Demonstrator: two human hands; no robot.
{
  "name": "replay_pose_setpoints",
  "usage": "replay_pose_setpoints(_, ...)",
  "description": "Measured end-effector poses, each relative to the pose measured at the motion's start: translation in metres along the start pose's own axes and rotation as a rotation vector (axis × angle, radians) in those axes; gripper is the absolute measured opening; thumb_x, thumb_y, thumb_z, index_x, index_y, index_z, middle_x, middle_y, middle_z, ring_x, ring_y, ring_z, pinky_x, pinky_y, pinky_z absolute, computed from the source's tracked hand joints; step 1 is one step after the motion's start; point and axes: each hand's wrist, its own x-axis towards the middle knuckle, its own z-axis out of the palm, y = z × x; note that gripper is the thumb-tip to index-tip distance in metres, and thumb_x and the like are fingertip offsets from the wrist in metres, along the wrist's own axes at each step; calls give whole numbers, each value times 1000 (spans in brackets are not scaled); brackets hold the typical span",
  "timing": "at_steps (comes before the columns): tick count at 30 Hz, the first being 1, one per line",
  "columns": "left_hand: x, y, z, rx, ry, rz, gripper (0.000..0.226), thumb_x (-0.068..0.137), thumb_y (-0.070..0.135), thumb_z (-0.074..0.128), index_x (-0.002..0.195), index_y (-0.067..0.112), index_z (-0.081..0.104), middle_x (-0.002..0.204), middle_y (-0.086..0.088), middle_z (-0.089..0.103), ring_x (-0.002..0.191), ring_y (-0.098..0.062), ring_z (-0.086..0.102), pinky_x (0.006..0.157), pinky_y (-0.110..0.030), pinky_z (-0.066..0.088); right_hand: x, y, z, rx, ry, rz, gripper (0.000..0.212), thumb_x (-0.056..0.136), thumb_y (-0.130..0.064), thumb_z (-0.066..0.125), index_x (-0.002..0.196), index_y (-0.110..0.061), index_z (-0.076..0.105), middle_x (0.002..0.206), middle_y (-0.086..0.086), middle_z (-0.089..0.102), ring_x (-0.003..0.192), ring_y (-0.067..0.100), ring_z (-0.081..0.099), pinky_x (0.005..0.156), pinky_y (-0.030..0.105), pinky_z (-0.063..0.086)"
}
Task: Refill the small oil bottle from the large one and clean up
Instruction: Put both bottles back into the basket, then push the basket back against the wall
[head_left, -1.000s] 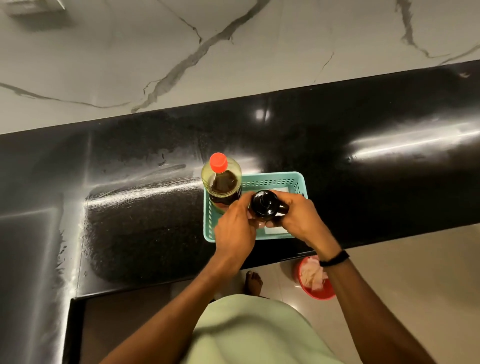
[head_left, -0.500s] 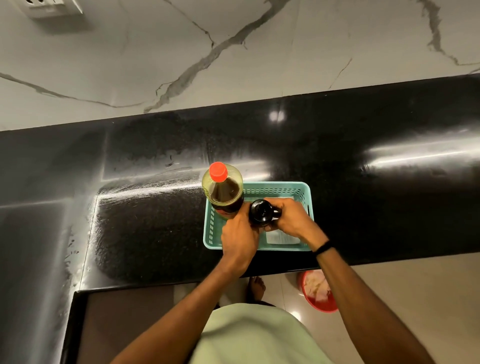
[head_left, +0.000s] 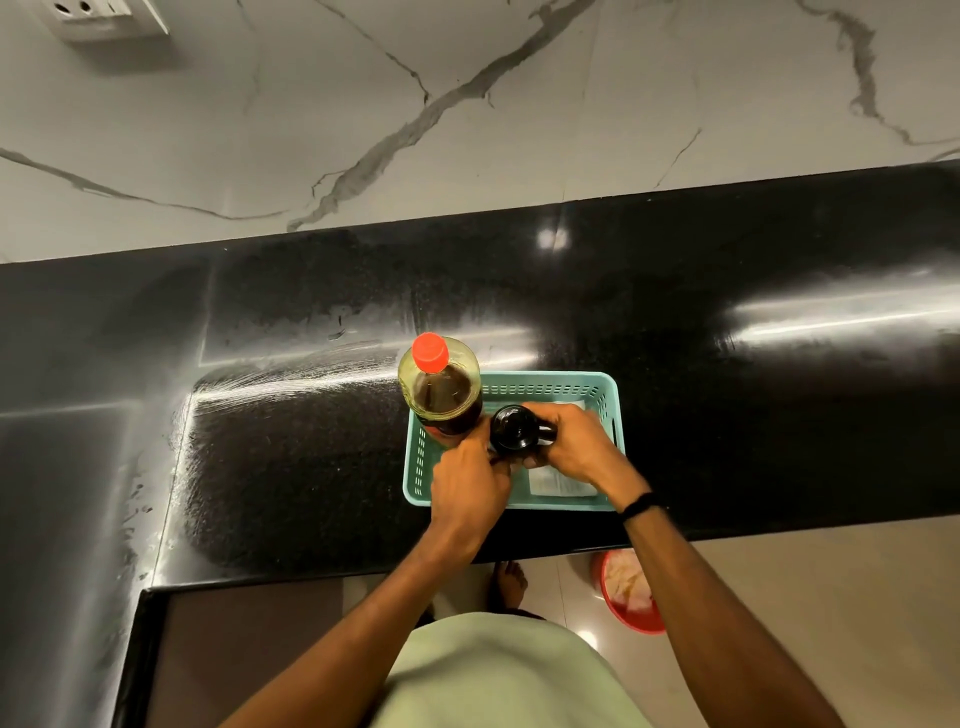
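Together, left hand (head_left: 470, 493) and right hand (head_left: 577, 448) clasp glossy round bottle (head_left: 514, 428).

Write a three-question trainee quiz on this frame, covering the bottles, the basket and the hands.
1. True or false: the large bottle has its red cap on.
2. What do the left hand and right hand hold between them? A) the small dark bottle B) a sponge C) a funnel
3. Fill in: the hands hold it over a teal ____.
Key: 1 true; 2 A; 3 basket.
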Motion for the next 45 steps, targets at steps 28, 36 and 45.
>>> replay_pose_setpoints(28,-21,-28,-27,140,122,-9,44,82,49,71,119,29,58,108,10,64,99,-12,60,80,-28,48,-18,0,8,36,104,194,84,74,-8,83,147,-22,43,141,9,55,122,21,58,98,29,48)
replay_pose_setpoints(36,-22,-48,-32,129,283,-38,83,71,48,80,137,22,37,127,-5,42,118,-23,38,99,-33,34,-45,1,14,-83,577,127,41,88,-27,72,127,-18,63,107,5,70,90,20,68,84,39,57)
replay_pose_setpoints(45,7,-67,-34,-526,220,-339,44,100,36,51,139,17,47,122,1,59,109,-16,58,97,-41,50,-48,32,23,-110,784,255,53,92,-25,65,140,-11,49,121,15,58,110,29,57,85,39,51)
